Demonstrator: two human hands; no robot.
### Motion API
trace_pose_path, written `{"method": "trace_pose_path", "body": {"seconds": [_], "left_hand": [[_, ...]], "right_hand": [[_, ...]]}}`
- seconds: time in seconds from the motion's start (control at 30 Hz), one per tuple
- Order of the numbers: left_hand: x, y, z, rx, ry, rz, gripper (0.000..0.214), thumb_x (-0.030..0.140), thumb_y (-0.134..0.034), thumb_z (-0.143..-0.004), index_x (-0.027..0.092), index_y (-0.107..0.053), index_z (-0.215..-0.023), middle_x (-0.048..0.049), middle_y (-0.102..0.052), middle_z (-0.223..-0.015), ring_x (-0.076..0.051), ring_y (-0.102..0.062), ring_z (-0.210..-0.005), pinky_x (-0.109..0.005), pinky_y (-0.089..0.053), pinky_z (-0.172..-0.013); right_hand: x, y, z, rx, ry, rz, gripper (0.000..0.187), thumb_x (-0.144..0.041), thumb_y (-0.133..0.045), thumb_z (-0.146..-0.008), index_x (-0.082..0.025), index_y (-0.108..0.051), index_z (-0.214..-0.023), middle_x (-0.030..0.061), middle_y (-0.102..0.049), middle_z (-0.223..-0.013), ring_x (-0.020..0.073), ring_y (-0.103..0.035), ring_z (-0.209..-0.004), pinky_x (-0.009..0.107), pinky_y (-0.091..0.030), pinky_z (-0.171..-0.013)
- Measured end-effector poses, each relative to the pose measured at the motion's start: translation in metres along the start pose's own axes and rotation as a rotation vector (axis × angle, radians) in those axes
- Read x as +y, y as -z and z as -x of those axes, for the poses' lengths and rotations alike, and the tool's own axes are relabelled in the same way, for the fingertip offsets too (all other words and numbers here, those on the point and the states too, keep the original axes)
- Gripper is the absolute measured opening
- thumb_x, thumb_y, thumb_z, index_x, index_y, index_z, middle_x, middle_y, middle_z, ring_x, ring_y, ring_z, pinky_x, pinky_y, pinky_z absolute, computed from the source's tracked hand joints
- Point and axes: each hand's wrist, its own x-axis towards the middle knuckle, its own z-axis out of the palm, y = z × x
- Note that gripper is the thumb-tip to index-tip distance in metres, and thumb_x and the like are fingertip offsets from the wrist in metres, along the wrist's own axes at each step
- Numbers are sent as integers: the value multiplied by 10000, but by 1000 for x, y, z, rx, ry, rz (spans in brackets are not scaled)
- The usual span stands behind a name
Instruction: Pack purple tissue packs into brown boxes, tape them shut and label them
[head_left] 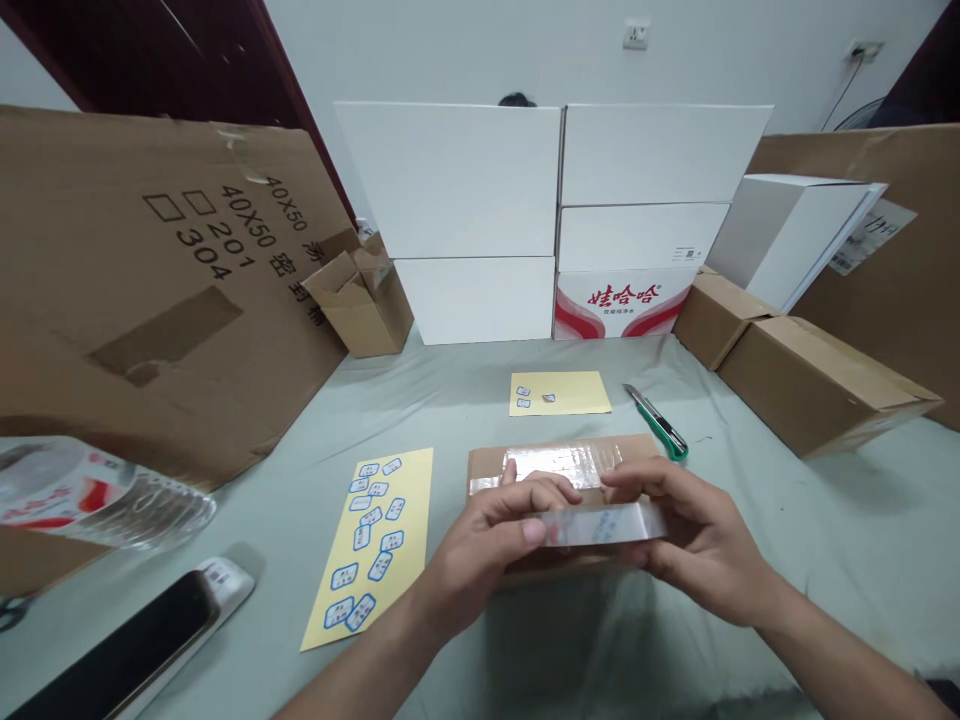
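A roll of clear packing tape [606,524] is held edge-on between my two hands. My left hand [499,530] is closed at its left end, thumb in front and fingers behind. At the other end my right hand [690,525] grips the roll between thumb and fingers. Below and behind the tape lies a brown cardboard box [485,466], with shiny clear tape over a white patch on its top. My hands hide much of the box's near part. A green utility knife [657,422] lies beyond my right hand, its blade end pointing away.
To the left lies a yellow sticker sheet [409,480]; a smaller yellow sheet [577,393] is behind the box. A water bottle [97,495] and a phone [142,640] are at far left. White boxes [472,300] wall off the back; brown boxes [810,380] stand right.
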Motion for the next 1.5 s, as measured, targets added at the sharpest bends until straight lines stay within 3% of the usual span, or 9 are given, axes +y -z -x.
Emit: {"method": "trace_pose_path", "body": {"seconds": [0.1, 0.27, 0.43, 0.6, 0.7, 0.8, 1.13, 1.33, 1.5], "left_hand": [[3, 0, 0, 18, 37, 89, 176, 354, -597, -681, 191, -655, -649, -74, -603, -826, -310, -497, -1083, -491, -130, -1139], [1, -2, 0, -23, -4, 15, 195, 357, -605, -730, 180, -645, -659, -60, -602, -809, -261, -541, -948, -431, -348, -1002], [-4, -2, 5, 49, 34, 1, 390, 474, -677, -803, 254, -654, -1124, -44, -606, -1004, -196, -557, -858, -301, -453, -729], [4, -2, 12, 79, -88, -292, 447, 349, -587, -882, 311, -564, -1327, -63, -571, -1155, -236, -546, -1026, -355, -446, -863], [9, 0, 13, 5, -173, -429, 424, 245, -555, -891, 311, -584, -1309, -63, -593, -1190, -251, -534, -1116, -404, -402, -978], [9, 2, 13, -41, -210, -457, 392, 215, -565, -888, 301, -611, -1268, -61, -605, -1176, -240, -554, -1102, -402, -418, -970], [3, 0, 16, 30, -296, -472, 257, 154, -586, -869, 231, -631, -1110, -48, -626, -1065, -199, -581, -1023, -399, -410, -980], [2, 0, 15, 45, -297, -478, 147, 165, -558, -878, 220, -596, -1008, -42, -634, -1004, -201, -571, -981, -427, -406, -969], [3, 0, 15, 37, -217, -494, 198, 182, -550, -852, 215, -563, -1047, -44, -612, -993, -205, -567, -946, -424, -425, -919]], "right_hand": [[6, 2, 0, 27, -40, -18, 270, -457, -697, -842, -206, -684, -941, 45, -687, -791, 140, -638, -628, 191, -517, -522], [4, 4, 2, 55, -102, -101, 246, -439, -651, -888, -199, -684, -931, 19, -684, -738, 135, -654, -639, 191, -530, -559], [1, 5, -2, -152, -276, -267, 305, -447, -525, -968, -165, -642, -962, 17, -663, -675, 135, -645, -610, 213, -513, -540], [1, 9, -11, -249, -279, -130, 344, -446, -485, -986, -160, -628, -859, 2, -626, -619, 119, -617, -600, 204, -486, -559], [2, 10, -12, -300, -273, -104, 342, -461, -485, -982, -163, -637, -910, -9, -609, -614, 113, -603, -567, 200, -482, -535], [4, 9, -11, -315, -307, -122, 344, -482, -491, -972, -172, -639, -981, -19, -591, -601, 110, -584, -524, 194, -478, -488], [9, 7, -10, -273, -356, -132, 344, -479, -521, -960, -165, -644, -1027, -27, -588, -567, 97, -570, -497, 181, -471, -482], [9, 7, -7, -258, -375, -189, 330, -467, -541, -953, -169, -647, -1049, -30, -588, -563, 89, -562, -478, 165, -464, -458], [10, 7, -8, -256, -404, -192, 348, -478, -556, -942, -159, -656, -1037, -26, -586, -572, 91, -561, -492, 164, -468, -456]]}}
